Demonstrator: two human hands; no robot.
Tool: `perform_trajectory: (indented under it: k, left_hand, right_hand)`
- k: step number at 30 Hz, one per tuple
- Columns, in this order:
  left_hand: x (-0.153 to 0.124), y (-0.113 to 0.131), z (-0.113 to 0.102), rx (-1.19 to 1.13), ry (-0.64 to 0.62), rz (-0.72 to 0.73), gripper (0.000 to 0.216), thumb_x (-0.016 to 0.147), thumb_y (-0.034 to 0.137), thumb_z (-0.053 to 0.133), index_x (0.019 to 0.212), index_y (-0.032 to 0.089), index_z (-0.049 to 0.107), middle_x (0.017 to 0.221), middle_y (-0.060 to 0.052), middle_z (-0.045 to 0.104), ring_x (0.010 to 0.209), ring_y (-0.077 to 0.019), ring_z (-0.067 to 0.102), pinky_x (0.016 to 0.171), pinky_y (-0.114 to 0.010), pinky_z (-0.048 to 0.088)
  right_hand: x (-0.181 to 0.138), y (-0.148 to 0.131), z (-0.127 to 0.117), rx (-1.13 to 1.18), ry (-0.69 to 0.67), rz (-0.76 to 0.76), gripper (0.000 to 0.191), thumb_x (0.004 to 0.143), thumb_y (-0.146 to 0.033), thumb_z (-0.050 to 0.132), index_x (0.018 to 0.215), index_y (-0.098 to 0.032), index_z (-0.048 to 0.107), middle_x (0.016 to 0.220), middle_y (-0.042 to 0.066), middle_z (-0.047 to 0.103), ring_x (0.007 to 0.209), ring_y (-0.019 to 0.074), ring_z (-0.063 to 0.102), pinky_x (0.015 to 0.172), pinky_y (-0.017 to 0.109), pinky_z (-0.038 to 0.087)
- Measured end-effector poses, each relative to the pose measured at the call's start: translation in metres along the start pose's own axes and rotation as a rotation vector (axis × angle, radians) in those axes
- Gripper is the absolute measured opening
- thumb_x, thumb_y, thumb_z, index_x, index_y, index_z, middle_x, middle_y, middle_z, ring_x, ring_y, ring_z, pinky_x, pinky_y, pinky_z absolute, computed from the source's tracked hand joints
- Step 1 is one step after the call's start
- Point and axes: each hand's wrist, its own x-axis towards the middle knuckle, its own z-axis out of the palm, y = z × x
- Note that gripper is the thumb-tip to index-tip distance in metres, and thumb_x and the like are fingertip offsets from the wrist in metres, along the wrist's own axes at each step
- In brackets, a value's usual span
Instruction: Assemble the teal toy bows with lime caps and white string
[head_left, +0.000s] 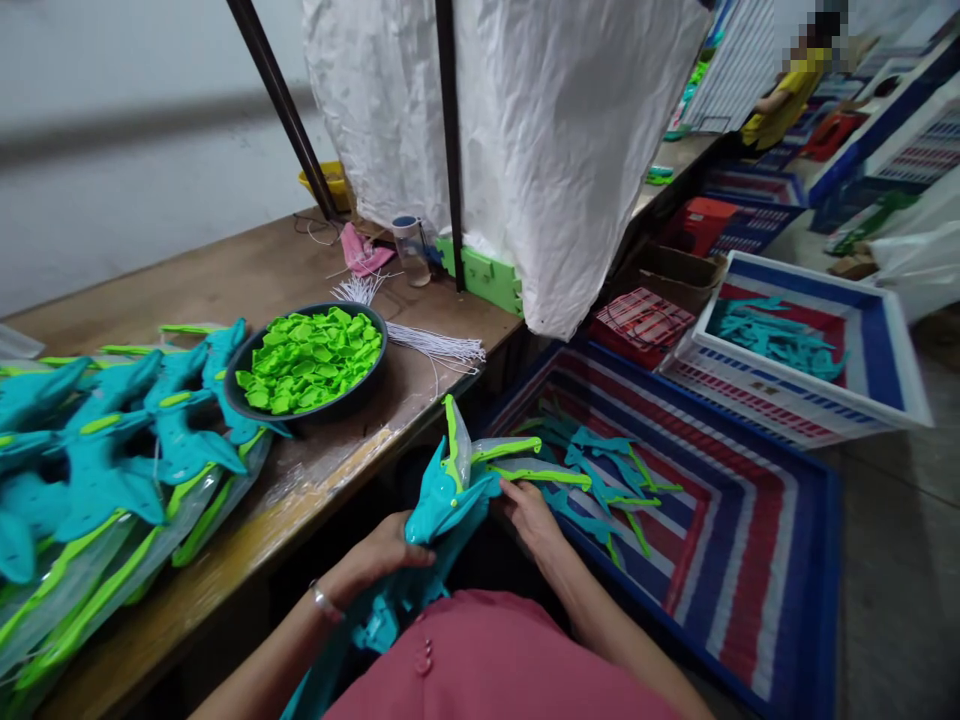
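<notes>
Above my lap, my left hand [386,552] is closed round a teal plastic toy body [435,505] that has a pointed end and a green dot. Green-edged translucent pieces [459,440] stick out from it. The fingers of my right hand [531,512] grip the far right side of the same teal toy, near two green-edged strips; the fingertips are partly hidden. More teal parts [379,620] lie across my lap under the left forearm. To the right, similar teal and green pieces [592,460] rest in a large striped-lined tray [739,560].
On the wooden table [352,440] stand a dark bowl [384,355] of green pieces, bundled white ties [442,343], a clear cup [412,255] and rows of teal toys [105,450]. A white crate [757,400] holds teal parts. Farther off, a person in yellow [787,105] sits.
</notes>
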Motion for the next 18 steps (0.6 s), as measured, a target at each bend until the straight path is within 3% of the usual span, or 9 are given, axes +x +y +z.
perform_trajectory:
  k: [5, 10, 15, 18]
  left_hand:
    - [0.011, 0.002, -0.005, -0.032, -0.044, 0.006, 0.056, 0.051, 0.034, 0.088, 0.099, 0.01, 0.07, 0.081, -0.003, 0.067, 0.076, -0.0201, 0.057, 0.07, -0.031, 0.048]
    - [0.014, 0.001, -0.006, -0.06, -0.065, -0.01, 0.057, 0.051, 0.036, 0.088, 0.1, 0.012, 0.071, 0.084, -0.004, 0.07, 0.076, -0.0219, 0.06, 0.071, -0.033, 0.051]
    - [0.014, 0.0, -0.006, -0.039, -0.086, 0.031, 0.064, 0.051, 0.043, 0.088, 0.104, 0.012, 0.071, 0.088, -0.005, 0.073, 0.081, -0.0252, 0.064, 0.076, -0.035, 0.053]
    - [0.02, -0.009, -0.007, -0.008, -0.091, 0.08, 0.069, 0.05, 0.053, 0.088, 0.103, 0.011, 0.072, 0.084, -0.006, 0.073, 0.08, -0.0268, 0.065, 0.075, -0.036, 0.053]
  right_hand:
    - [0.009, 0.008, 0.0, 0.063, -0.052, 0.032, 0.046, 0.055, -0.042, 0.1, 0.086, -0.018, 0.075, 0.086, 0.003, 0.079, 0.078, 0.0205, 0.072, 0.079, 0.037, 0.06]
    - [0.019, 0.011, -0.006, 0.047, -0.083, 0.082, 0.028, 0.077, -0.034, 0.088, 0.089, -0.014, 0.074, 0.084, 0.003, 0.077, 0.077, 0.017, 0.072, 0.083, 0.038, 0.06]
    - [0.017, 0.011, -0.004, 0.017, -0.055, 0.046, 0.041, 0.059, -0.038, 0.097, 0.086, -0.014, 0.076, 0.078, 0.005, 0.077, 0.078, 0.0241, 0.072, 0.082, 0.04, 0.057]
    - [0.014, 0.013, 0.0, 0.01, -0.009, -0.046, 0.042, 0.056, -0.04, 0.095, 0.084, -0.016, 0.076, 0.078, 0.005, 0.078, 0.078, 0.024, 0.071, 0.083, 0.039, 0.055]
